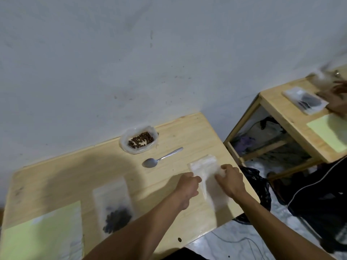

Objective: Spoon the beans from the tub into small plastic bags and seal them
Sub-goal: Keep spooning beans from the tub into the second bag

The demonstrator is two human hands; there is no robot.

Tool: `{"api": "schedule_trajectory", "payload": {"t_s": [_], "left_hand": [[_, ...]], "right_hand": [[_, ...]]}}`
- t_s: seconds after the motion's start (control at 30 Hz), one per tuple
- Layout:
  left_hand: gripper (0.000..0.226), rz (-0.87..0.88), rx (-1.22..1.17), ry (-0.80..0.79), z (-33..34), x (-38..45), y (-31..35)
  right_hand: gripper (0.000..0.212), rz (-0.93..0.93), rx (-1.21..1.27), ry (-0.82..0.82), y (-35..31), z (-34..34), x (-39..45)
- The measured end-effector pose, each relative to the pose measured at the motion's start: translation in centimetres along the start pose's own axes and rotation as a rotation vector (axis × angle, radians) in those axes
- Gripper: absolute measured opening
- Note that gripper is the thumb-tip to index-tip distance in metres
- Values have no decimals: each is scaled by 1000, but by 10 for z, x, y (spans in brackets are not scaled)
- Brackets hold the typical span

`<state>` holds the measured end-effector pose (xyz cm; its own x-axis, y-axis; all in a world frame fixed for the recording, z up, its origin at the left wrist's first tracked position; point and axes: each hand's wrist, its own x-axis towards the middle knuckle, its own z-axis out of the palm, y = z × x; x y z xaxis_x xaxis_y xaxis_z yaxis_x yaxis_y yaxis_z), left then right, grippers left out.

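- Both forearms reach in from the near edge of the tabletop [78, 166], a pale wooden surface set against a grey wall [131, 62].
- Left hand [187, 187] has its fingers curled, pinching the left side of an empty plastic bag [210, 186] near the right edge of the tabletop.
- Right hand [231, 180] grips the same bag on its right side, fingers bent over the film; the bag looks clear to milky and is blurred, with its lower end reaching toward the near right corner.
- A metal spoon [161, 158] lies flat just beyond the hands, bowl toward the left, handle pointing to the far right; it is apart from the bag.
- The tub [139, 140] stands farther back near the far edge, translucent white, with a thin layer of brown beans [140, 141] in it.
- A filled bag [114, 207] lies flat left of the left forearm, dark beans gathered in its lower half.
- A pale green sheet [43, 237] covers the near left corner; no writing on it can be read.
- To the right stands a second wooden table [289, 117], well apart, carrying another bag with dark contents [305, 100] and another green sheet [330, 136]; another person's hand [336, 98] is blurred above it.
- A black plastic bag [259, 188] sits on the floor between the two tables.
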<state>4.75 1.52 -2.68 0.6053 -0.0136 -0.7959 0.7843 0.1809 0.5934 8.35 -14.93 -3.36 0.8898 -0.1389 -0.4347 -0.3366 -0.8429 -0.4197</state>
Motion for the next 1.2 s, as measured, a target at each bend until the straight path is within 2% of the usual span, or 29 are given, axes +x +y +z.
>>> {"api": "schedule_trajectory", "payload": {"t_s": [0.03, 0.1, 0.23, 0.37, 0.47, 0.6, 0.7, 0.87, 1.07, 1.2], "left_hand": [[35, 41, 22, 42, 1, -1, 0], [39, 140, 52, 138, -3, -5, 5], [29, 325, 3, 265, -26, -19, 30], [26, 417, -30, 264, -62, -37, 58], [15, 450, -147, 295, -86, -54, 77], [22, 436, -385, 194, -107, -84, 95], [19, 471, -396, 193, -118, -99, 99], [13, 507, -327, 246, -128, -106, 102], [12, 559, -237, 340, -129, -101, 106], [13, 553, -250, 344, -129, -95, 106]], "right_hand": [[37, -26, 54, 32, 0, -2, 1], [21, -93, 244, 51, -9, -9, -1], [7, -208, 653, -123, -49, -30, -13], [42, -406, 730, -330, -98, -40, -28], [47, -587, 688, -392, -129, -36, -40], [57, -811, 511, -534, -158, -30, -49], [62, -814, 464, -632, -171, -29, -49], [22, -688, 681, -599, -196, -24, -45], [25, -647, 795, -540, -210, -12, -42], [26, -691, 788, -516, -211, -12, -46]]}}
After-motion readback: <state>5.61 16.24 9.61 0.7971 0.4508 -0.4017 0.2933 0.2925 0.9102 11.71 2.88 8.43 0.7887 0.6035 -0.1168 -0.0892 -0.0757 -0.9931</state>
